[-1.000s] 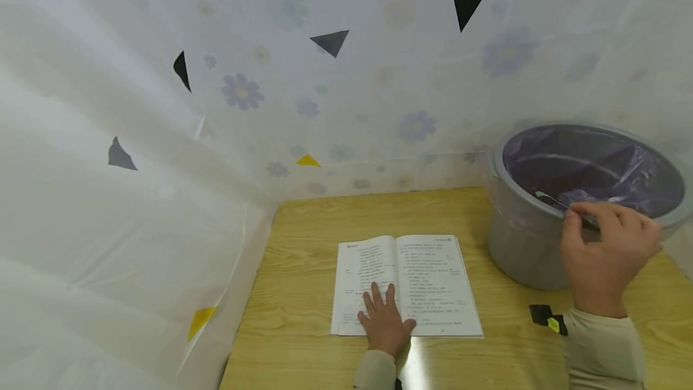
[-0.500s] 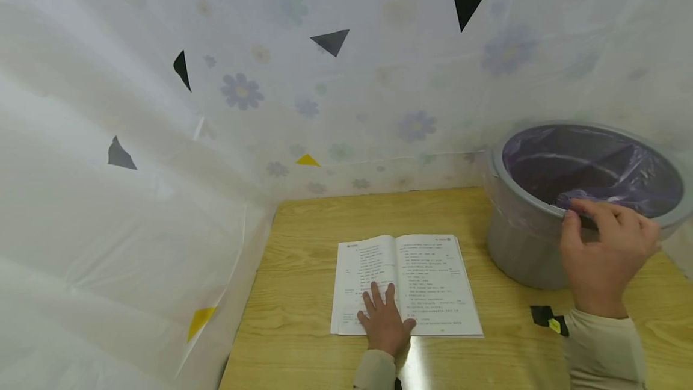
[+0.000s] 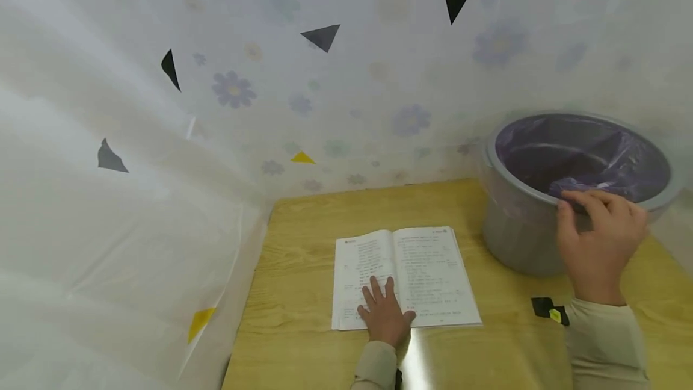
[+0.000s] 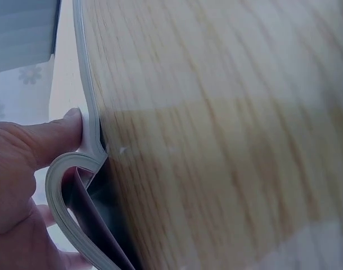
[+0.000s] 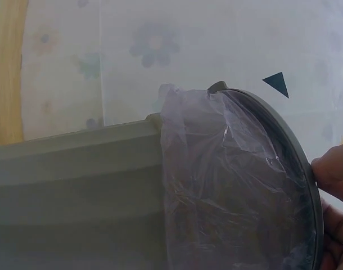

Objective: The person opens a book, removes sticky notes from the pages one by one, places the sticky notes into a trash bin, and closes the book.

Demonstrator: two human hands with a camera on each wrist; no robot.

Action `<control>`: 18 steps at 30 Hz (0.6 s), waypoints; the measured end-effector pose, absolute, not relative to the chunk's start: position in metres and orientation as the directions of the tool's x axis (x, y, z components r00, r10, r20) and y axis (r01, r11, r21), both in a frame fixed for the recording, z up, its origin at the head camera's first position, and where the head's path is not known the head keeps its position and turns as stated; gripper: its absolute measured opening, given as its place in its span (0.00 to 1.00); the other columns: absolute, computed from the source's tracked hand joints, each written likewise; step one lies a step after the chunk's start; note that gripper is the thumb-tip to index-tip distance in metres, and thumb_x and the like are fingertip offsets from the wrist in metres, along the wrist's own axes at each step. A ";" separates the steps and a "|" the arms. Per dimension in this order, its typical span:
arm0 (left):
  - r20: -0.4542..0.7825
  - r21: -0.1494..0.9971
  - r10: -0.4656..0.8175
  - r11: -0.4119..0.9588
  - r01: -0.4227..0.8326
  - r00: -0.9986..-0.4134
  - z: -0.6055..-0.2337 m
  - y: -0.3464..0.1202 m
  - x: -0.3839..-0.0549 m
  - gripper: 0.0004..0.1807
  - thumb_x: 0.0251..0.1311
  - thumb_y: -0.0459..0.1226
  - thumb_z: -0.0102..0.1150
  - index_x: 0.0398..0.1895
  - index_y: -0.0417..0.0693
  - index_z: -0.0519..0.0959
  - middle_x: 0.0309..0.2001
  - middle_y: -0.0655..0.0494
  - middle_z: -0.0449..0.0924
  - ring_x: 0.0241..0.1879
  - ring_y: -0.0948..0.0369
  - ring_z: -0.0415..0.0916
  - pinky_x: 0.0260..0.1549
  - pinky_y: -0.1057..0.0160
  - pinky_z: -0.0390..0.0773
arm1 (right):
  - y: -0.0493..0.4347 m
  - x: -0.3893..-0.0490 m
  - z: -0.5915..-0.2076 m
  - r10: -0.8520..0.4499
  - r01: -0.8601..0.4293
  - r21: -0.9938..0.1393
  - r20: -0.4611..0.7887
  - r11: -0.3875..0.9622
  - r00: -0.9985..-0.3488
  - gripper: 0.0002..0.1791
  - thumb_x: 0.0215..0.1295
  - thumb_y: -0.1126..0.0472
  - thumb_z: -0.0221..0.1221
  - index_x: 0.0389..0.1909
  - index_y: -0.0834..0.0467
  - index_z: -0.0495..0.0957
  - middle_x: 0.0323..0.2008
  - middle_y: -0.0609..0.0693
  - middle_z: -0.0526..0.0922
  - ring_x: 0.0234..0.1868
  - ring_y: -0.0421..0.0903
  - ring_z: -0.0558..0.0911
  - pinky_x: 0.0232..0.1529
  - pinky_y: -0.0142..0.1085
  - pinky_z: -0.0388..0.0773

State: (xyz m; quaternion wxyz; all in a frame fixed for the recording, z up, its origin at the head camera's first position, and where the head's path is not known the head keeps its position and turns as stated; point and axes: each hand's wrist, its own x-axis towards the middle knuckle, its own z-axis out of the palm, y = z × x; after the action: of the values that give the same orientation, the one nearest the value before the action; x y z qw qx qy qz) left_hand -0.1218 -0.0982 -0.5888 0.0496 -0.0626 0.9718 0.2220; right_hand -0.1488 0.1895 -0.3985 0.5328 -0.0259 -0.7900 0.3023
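An open book (image 3: 422, 281) lies on the wooden table, its printed pages facing up. My left hand (image 3: 383, 315) rests spread on its lower middle, across the left page and the fold. In the left wrist view, the thumb (image 4: 62, 132) presses the page beside the spine. To the right stands a grey bin (image 3: 522, 233) lined with a thin purple plastic bag (image 3: 622, 149). My right hand (image 3: 603, 242) is at the bin's near rim, fingers loosely bent, nothing visible between thumb and forefinger. In the right wrist view, its fingertips (image 5: 329, 169) overlap the rim.
A black scrap with a yellow patch (image 3: 549, 310) lies on the table (image 3: 303, 294) by the right sleeve. White sheeting with flowers (image 3: 352, 95) rises behind and on the left, bearing black, grey and yellow triangles. The bin stands near the back sheeting.
A thin, shiny strip held in my right fingertips over the bin a second ago is gone from them. The head view has shifted slightly; my left hand stays on the book.
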 end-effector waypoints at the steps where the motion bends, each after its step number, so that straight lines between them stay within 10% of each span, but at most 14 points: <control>1: -0.126 0.416 -0.099 0.898 -0.143 -0.987 -0.589 -0.098 -0.123 0.50 0.49 0.55 0.72 0.74 0.54 0.61 0.78 0.36 0.49 0.75 0.33 0.49 0.63 0.24 0.57 | 0.190 -0.149 -0.399 0.374 -0.289 -0.516 0.823 0.806 -0.428 0.17 0.67 0.59 0.59 0.37 0.71 0.85 0.41 0.72 0.82 0.46 0.65 0.76 0.65 0.42 0.56; 7: -0.119 0.381 -0.109 0.913 -0.146 -0.987 -0.589 -0.102 -0.121 0.50 0.48 0.57 0.72 0.74 0.55 0.62 0.77 0.36 0.51 0.74 0.33 0.51 0.62 0.24 0.59 | 0.173 -0.145 -0.401 0.531 -0.412 -0.555 0.827 0.723 -0.182 0.15 0.60 0.62 0.58 0.29 0.73 0.85 0.35 0.71 0.82 0.44 0.52 0.78 0.62 0.40 0.63; 12: -0.130 0.402 -0.098 0.905 -0.143 -0.987 -0.588 -0.100 -0.116 0.50 0.48 0.56 0.71 0.74 0.56 0.61 0.77 0.37 0.50 0.75 0.33 0.51 0.63 0.25 0.58 | 0.142 -0.137 -0.404 0.601 -0.505 -0.480 0.793 0.717 0.100 0.11 0.53 0.64 0.59 0.21 0.68 0.82 0.27 0.65 0.82 0.37 0.61 0.76 0.55 0.41 0.65; 18: -0.137 0.387 -0.106 0.910 -0.151 -0.985 -0.587 -0.094 -0.112 0.49 0.48 0.58 0.70 0.74 0.57 0.62 0.78 0.39 0.51 0.76 0.36 0.51 0.64 0.27 0.58 | 0.109 -0.130 -0.419 0.583 -0.599 -0.425 0.808 0.679 0.088 0.13 0.51 0.62 0.61 0.16 0.69 0.79 0.21 0.66 0.80 0.29 0.67 0.71 0.51 0.35 0.69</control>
State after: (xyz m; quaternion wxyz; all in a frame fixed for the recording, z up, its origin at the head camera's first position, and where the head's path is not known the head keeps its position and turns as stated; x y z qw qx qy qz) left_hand -0.1124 -0.0935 -0.5874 0.0564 -0.0658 0.9755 0.2022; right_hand -0.1302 0.1086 -0.4192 0.7375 0.0070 -0.5436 0.4006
